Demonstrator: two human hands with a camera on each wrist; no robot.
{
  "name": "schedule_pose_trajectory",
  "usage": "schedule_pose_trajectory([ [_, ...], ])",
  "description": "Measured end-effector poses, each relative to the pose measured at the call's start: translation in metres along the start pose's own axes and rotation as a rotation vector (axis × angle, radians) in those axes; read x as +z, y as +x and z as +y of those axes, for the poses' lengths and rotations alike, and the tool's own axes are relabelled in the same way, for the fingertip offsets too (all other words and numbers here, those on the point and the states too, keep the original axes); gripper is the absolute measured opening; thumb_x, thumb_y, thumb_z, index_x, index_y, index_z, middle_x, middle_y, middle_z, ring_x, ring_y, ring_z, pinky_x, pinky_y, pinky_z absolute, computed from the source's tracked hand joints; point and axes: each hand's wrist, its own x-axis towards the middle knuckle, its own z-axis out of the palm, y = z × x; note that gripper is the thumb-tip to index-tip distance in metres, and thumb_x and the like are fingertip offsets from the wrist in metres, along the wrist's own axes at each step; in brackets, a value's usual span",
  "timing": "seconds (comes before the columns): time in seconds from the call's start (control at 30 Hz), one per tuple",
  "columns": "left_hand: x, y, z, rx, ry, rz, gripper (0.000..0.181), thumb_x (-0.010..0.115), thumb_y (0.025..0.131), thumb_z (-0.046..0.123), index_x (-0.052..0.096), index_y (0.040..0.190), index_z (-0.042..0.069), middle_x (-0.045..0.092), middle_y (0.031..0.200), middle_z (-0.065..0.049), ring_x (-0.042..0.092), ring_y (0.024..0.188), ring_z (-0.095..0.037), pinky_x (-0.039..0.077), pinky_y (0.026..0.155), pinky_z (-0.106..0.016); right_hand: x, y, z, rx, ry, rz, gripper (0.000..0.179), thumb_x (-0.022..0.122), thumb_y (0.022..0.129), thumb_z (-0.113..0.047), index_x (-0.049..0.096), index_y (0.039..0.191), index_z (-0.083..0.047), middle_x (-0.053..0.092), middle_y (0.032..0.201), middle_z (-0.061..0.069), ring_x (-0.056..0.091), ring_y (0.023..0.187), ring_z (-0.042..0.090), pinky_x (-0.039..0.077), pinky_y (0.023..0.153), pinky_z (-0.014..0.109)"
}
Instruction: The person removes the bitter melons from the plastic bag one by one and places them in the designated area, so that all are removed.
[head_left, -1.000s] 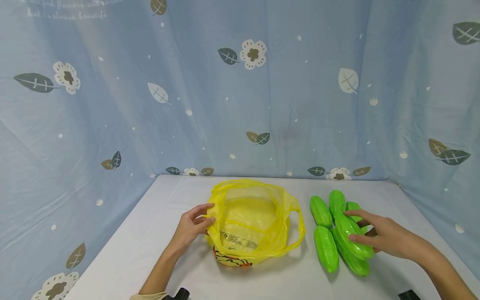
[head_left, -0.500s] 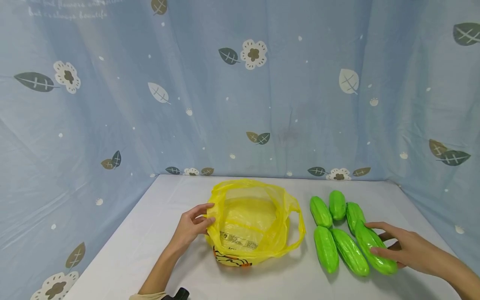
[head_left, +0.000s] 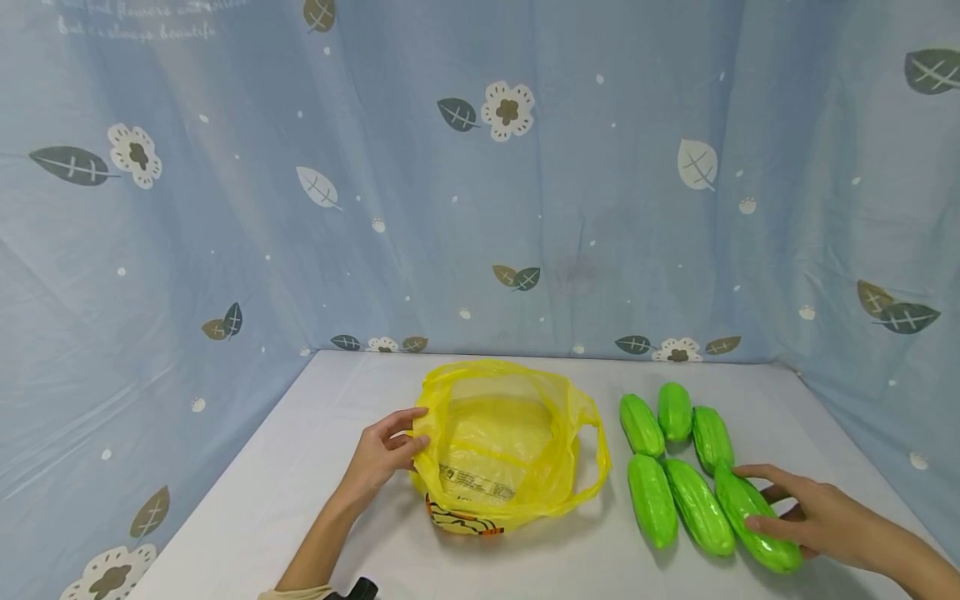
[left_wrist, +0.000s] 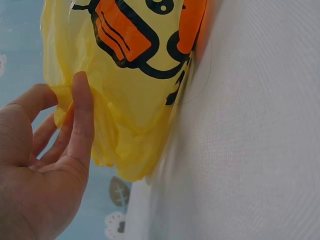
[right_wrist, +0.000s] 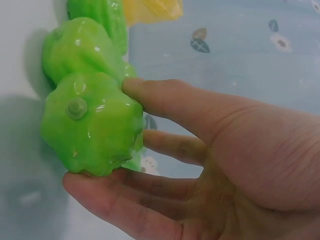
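My left hand [head_left: 384,457] pinches the left edge of a yellow plastic bag [head_left: 551,507] between thumb and fingers. The bag lies with its mouth wide open towards me, and its printed orange and black picture shows in the left wrist view. At the right, my right hand [head_left: 817,515] holds a shiny green cucumber [head_left: 753,518], thumb on one side and fingers round the other. In the right wrist view this cucumber's ribbed end [right_wrist: 92,127] and small round stem face me. It lies at the right end of the front row, close beside another cucumber [head_left: 701,508].
Several more green cucumbers stand in two rows, among them a front left one [head_left: 652,502] and a back middle one [head_left: 675,412]. The white table [head_left: 570,554] ends at a blue patterned curtain [head_left: 570,183] behind and at both sides.
My right hand has carried the cucumber from on top of the others to the right and nearer to me, down beside the front row. My left hand and the bag stay in place.
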Motion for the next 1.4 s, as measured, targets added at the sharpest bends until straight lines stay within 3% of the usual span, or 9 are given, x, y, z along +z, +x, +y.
schedule_pose_trajectory([
  [0.33,-0.002,-0.003,-0.002,-0.007,0.007,0.003,0.044,0.073,0.089,0.026,0.060,0.131,0.020,0.062,0.120,-0.017,0.068,0.089,-0.016,0.060,0.068,-0.032,0.001,0.007,0.005,-0.120,-0.052,-0.002,0.070,0.064,0.095,-0.031,0.033,0.145,0.005,0.063,0.113,0.028,0.067,0.083,0.022,0.054,0.053,0.032],
  [0.73,-0.003,-0.003,-0.002,-0.021,-0.002,0.007,0.045,0.073,0.089,0.026,0.060,0.131,0.020,0.061,0.120,-0.017,0.068,0.090,-0.017,0.060,0.069,-0.031,0.001,0.015,0.005,-0.096,-0.021,0.014,0.071,0.065,0.094,-0.029,0.031,0.147,0.005,0.059,0.117,0.034,0.068,0.091,0.033,0.055,0.055,0.034],
  [1.0,-0.002,-0.001,-0.002,-0.016,-0.011,0.013,0.044,0.073,0.089,0.025,0.060,0.131,0.019,0.062,0.119,-0.017,0.068,0.088,-0.016,0.060,0.068,-0.031,-0.001,0.022,0.005,-0.106,-0.039,0.054,0.071,0.064,0.094,-0.031,0.032,0.147,0.004,0.060,0.115,0.034,0.068,0.085,0.027,0.054,0.053,0.033],
  [1.4,-0.002,-0.001,0.001,-0.005,-0.011,0.009,0.045,0.072,0.090,0.025,0.059,0.132,0.018,0.061,0.120,-0.018,0.068,0.089,-0.016,0.060,0.068,-0.031,-0.002,0.026,0.007,-0.083,-0.025,0.041,0.070,0.061,0.097,-0.033,0.030,0.148,0.003,0.061,0.116,0.033,0.068,0.093,0.034,0.056,0.056,0.033],
])
